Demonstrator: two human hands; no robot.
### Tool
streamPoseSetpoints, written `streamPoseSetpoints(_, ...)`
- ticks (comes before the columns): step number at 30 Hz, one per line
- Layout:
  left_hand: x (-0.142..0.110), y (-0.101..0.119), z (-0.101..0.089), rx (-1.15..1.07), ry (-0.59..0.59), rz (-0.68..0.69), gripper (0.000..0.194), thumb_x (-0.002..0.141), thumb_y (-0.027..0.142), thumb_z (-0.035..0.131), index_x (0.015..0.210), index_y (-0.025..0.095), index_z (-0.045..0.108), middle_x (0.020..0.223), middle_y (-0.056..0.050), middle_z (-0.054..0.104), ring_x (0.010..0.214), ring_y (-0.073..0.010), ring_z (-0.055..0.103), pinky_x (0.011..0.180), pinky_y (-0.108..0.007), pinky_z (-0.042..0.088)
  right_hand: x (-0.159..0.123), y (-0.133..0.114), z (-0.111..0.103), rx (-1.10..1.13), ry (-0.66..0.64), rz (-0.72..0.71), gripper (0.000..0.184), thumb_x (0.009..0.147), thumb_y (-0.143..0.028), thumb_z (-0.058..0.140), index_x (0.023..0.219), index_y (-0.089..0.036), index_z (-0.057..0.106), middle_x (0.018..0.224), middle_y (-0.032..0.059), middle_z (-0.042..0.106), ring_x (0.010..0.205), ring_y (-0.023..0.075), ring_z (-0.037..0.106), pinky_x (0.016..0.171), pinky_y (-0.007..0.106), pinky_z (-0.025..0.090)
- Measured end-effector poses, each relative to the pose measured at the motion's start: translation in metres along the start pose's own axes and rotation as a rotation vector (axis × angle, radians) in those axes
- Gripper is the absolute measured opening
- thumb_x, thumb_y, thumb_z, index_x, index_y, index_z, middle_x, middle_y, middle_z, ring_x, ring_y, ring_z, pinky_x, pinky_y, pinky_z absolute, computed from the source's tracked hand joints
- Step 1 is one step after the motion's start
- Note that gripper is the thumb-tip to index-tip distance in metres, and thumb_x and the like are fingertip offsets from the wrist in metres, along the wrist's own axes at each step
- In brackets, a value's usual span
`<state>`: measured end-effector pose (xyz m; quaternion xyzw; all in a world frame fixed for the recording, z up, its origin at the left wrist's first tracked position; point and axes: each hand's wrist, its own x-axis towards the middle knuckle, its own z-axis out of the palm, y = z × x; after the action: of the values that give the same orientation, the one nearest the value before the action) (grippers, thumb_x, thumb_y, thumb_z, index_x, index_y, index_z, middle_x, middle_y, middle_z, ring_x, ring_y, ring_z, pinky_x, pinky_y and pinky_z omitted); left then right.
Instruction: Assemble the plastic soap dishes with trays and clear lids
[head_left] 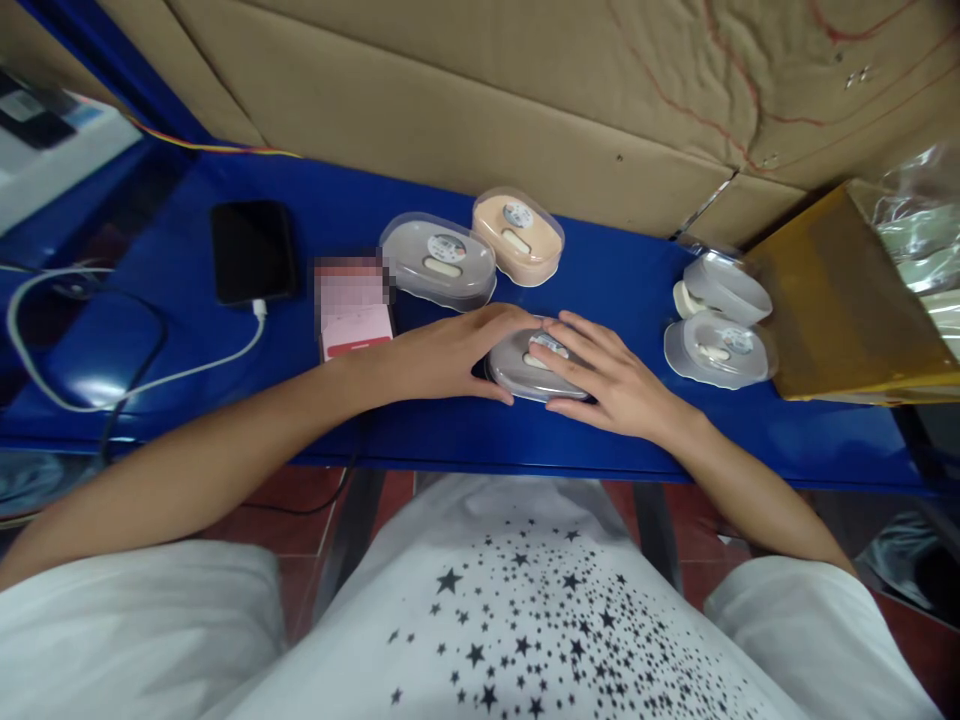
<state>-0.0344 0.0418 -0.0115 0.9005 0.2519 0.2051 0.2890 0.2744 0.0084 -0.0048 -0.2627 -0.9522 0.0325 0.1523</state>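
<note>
— Cardboard sheets line the wall behind a blue counter. What do we find nearest the hands?

— We find a clear oval case with a grey inside, lying flat near the counter's front edge, between the two hands. Its long axis runs nearly side to side, tilted slightly, so each hand sits at one end.

— How do the hands stand?

— Our left hand is curved around the case's left end, with fingers on the far rim and thumb at the near rim. Our right hand is spread wide over the right end and top, hiding most of the label. Both have hold of the case, and the right hand covers more of it.

— And around them?

— Beyond the case we see a grey case and a peach case. To the right lie two more clear cases beside an amber sheet. To the left we see a black phone on a white cable, and a pink box, partly blurred.
</note>
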Motion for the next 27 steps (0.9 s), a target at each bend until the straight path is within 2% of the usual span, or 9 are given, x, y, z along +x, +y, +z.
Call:
streamPoseSetpoints(6, 0.0, -0.003, 0.003, -0.009, -0.004, -0.02, 0.099, 0.092, 0.051, 0.088, 0.172, 0.029, 0.033, 0.17, -0.017, 0.048, 0.157, -0.0352, 0.05, 0.131, -0.055, 0.042, 0.003, -0.004, 0.002, -0.036, -0.011, 0.035, 0.068, 0.112, -0.052, 0.057, 0.173, -0.029, 0.04, 0.177, 0.0123, 0.045, 0.166, 0.0375, 0.037, 0.127, 0.063, 0.045)
streamPoseSetpoints(10, -0.002, -0.003, 0.007, 0.026, 0.021, 0.004, 0.097, 0.098, 0.053, 0.082, 0.174, 0.028, 0.027, 0.175, -0.02, 0.039, 0.162, -0.0368, 0.043, 0.133, -0.059, 0.039, -0.004, -0.006, -0.003, -0.1, -0.048, 0.115, 0.066, 0.113, -0.054, 0.053, 0.172, -0.027, 0.043, 0.176, 0.0133, 0.046, 0.165, 0.0379, 0.038, 0.127, 0.062, 0.045)
streamPoseSetpoints(15, -0.006, 0.003, 0.006, 0.136, 0.007, -0.062, 0.088, 0.105, 0.049, 0.072, 0.176, 0.032, 0.022, 0.18, -0.018, 0.028, 0.164, -0.0403, 0.04, 0.132, -0.064, 0.041, -0.008, 0.012, -0.016, -0.334, 0.016, 0.502, 0.064, 0.114, -0.053, 0.047, 0.167, -0.017, 0.049, 0.172, 0.0231, 0.047, 0.161, 0.0458, 0.039, 0.128, 0.071, 0.035)
streamPoseSetpoints(17, -0.007, 0.005, 0.006, 0.177, -0.021, -0.067, 0.082, 0.107, 0.046, 0.068, 0.175, 0.031, 0.025, 0.18, -0.017, 0.03, 0.163, -0.04, 0.041, 0.131, -0.063, 0.042, 0.001, 0.028, -0.017, -0.408, 0.031, 0.652, 0.064, 0.113, -0.053, 0.046, 0.165, -0.015, 0.051, 0.168, 0.0257, 0.05, 0.155, 0.0488, 0.044, 0.124, 0.074, 0.037)
streamPoseSetpoints(19, -0.006, 0.007, 0.007, 0.218, -0.042, -0.042, 0.072, 0.11, 0.043, 0.063, 0.173, 0.028, 0.03, 0.178, -0.018, 0.033, 0.162, -0.0388, 0.043, 0.13, -0.061, 0.044, 0.014, 0.045, -0.015, -0.402, 0.038, 0.73, 0.065, 0.114, -0.053, 0.044, 0.165, -0.015, 0.051, 0.161, 0.0267, 0.054, 0.147, 0.0482, 0.051, 0.118, 0.072, 0.042)
streamPoseSetpoints(21, -0.005, 0.007, 0.008, 0.252, -0.051, -0.005, 0.065, 0.112, 0.041, 0.059, 0.17, 0.025, 0.036, 0.176, -0.019, 0.037, 0.161, -0.0377, 0.044, 0.13, -0.06, 0.044, 0.026, 0.06, -0.015, -0.313, 0.051, 0.704, 0.069, 0.114, -0.055, 0.041, 0.169, -0.014, 0.043, 0.162, 0.0266, 0.054, 0.149, 0.046, 0.05, 0.119, 0.07, 0.043)
streamPoseSetpoints(23, -0.004, 0.007, 0.008, 0.274, -0.05, 0.017, 0.061, 0.112, 0.042, 0.057, 0.168, 0.024, 0.04, 0.173, -0.02, 0.04, 0.159, -0.037, 0.046, 0.129, -0.059, 0.046, 0.031, 0.068, -0.022, -0.19, 0.047, 0.6, 0.076, 0.113, -0.06, 0.039, 0.175, -0.015, 0.031, 0.172, 0.0242, 0.045, 0.159, 0.0413, 0.042, 0.126, 0.066, 0.04)
streamPoseSetpoints(25, -0.003, 0.006, 0.008, 0.291, -0.049, 0.022, 0.058, 0.113, 0.043, 0.055, 0.166, 0.023, 0.042, 0.171, -0.02, 0.042, 0.157, -0.0364, 0.048, 0.128, -0.058, 0.048, 0.021, 0.067, -0.035, -0.132, 0.022, 0.526, 0.081, 0.113, -0.064, 0.036, 0.177, -0.016, 0.023, 0.179, 0.0209, 0.036, 0.166, 0.0366, 0.034, 0.132, 0.062, 0.033)
streamPoseSetpoints(27, -0.003, 0.005, 0.008, 0.307, -0.055, 0.033, 0.057, 0.114, 0.042, 0.054, 0.166, 0.023, 0.042, 0.17, -0.02, 0.043, 0.156, -0.0356, 0.05, 0.127, -0.057, 0.048, -0.004, 0.059, -0.051, -0.187, 0.001, 0.566, 0.079, 0.114, -0.064, 0.033, 0.176, -0.015, 0.028, 0.179, 0.0209, 0.037, 0.167, 0.0368, 0.033, 0.135, 0.061, 0.028)
